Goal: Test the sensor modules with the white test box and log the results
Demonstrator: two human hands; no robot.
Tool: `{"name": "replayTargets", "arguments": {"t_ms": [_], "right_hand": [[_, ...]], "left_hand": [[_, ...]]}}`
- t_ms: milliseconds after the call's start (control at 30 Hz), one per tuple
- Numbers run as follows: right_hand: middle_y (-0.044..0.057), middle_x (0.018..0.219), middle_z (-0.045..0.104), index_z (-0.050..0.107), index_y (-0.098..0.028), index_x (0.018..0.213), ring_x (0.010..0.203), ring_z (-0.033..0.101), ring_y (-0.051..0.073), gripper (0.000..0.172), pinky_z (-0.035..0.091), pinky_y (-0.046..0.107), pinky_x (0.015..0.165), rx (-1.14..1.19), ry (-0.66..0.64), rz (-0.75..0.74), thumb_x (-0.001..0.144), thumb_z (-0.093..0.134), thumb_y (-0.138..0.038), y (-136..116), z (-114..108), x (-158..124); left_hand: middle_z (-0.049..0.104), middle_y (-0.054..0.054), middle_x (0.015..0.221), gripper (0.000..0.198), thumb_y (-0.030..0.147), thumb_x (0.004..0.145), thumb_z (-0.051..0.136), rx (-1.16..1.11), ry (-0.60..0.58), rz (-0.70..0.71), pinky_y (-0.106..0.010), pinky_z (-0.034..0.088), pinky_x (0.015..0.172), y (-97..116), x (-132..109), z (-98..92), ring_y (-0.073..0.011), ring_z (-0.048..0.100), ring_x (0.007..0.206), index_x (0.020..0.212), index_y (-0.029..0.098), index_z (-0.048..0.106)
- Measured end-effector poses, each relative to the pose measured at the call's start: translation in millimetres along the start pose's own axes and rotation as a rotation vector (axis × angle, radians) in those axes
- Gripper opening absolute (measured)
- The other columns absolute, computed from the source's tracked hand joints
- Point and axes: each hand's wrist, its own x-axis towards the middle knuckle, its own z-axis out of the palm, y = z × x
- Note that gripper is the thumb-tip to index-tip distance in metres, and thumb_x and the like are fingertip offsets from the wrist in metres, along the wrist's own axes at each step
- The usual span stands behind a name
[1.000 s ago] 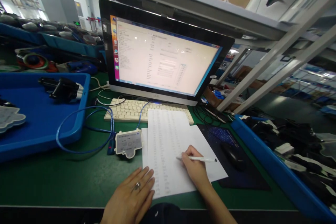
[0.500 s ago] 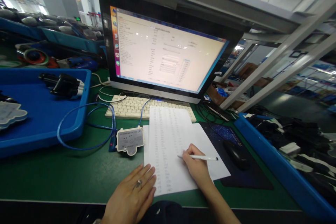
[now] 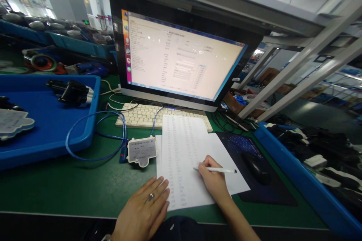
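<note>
A white pen [image 3: 223, 170] is gripped in my right hand [image 3: 213, 180], its tip at the middle of a paper sheet [image 3: 186, 147] with columns of small marks. My left hand [image 3: 145, 207], with a ring on one finger, lies flat with fingers stretched out, fingertips on the sheet's lower left edge. Other paper shows from beneath that sheet. Just left of the papers is a pale-edged, labelled flat device [image 3: 141, 151], beside a small blue board [image 3: 123, 153] with a red light and a blue cable [image 3: 74, 152].
Behind the papers are a white keyboard [image 3: 141, 116] and a lit monitor [image 3: 181, 56]. A black mouse [image 3: 256, 168] rests on a dark mat [image 3: 271, 192]. Blue trays with parts flank the desk, one at left [image 3: 56, 150] and one at right [image 3: 305, 180]. Metal shelf bars [image 3: 296, 52] slant at upper right.
The whole view has shifted slightly, with things appearing a little further right. Both hands keep their places on the paper; the pen tip has barely moved.
</note>
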Motion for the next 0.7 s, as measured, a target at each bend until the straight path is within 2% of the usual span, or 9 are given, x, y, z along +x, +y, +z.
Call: {"name": "replayTargets", "arguments": {"t_ms": [233,433,600,700], "right_hand": [[-0.005,0.045,0.040,0.034,-0.024,0.052,0.048,0.040,0.014,0.024,0.032,0.027,0.049,-0.012,0.026,-0.001,0.069,0.048,-0.031,1.6,0.9,0.5],[-0.005,0.045,0.037,0.033,-0.024,0.052,0.048,0.038,0.013,0.025,0.031,0.027,0.048,-0.021,0.038,-0.023,0.070,0.048,-0.033,4.6,1.3,1.8],[-0.005,0.045,0.037,0.033,-0.024,0.052,0.047,0.037,0.013,0.025,0.031,0.026,0.047,-0.020,0.037,-0.031,0.069,0.048,-0.032,4.4,0.7,0.6],[-0.005,0.043,0.041,0.034,-0.023,0.052,0.045,0.039,0.013,0.026,0.032,0.026,0.047,0.035,0.081,-0.012,0.070,0.049,-0.034,2.9,0.0,1.9]], "left_hand": [[0.067,-0.007,0.110,0.029,0.016,0.085,0.046,0.008,0.015,0.008,-0.037,0.057,0.083,-0.8,0.7,-1.0,-0.0200,0.064,0.101,0.109,0.016,0.062],[0.068,-0.005,0.108,0.028,0.020,0.088,0.045,-0.039,0.092,-0.019,-0.035,0.057,0.083,-0.1,1.8,-1.3,-0.0182,0.064,0.101,0.111,0.018,0.062],[0.068,-0.005,0.109,0.028,0.020,0.088,0.046,-0.036,0.086,-0.030,-0.034,0.056,0.085,0.7,1.4,0.0,-0.0178,0.063,0.101,0.110,0.018,0.062],[0.068,-0.005,0.108,0.028,0.020,0.087,0.047,-0.040,0.095,-0.025,-0.033,0.055,0.088,1.0,2.0,-0.9,-0.0173,0.063,0.102,0.110,0.017,0.062]]}}
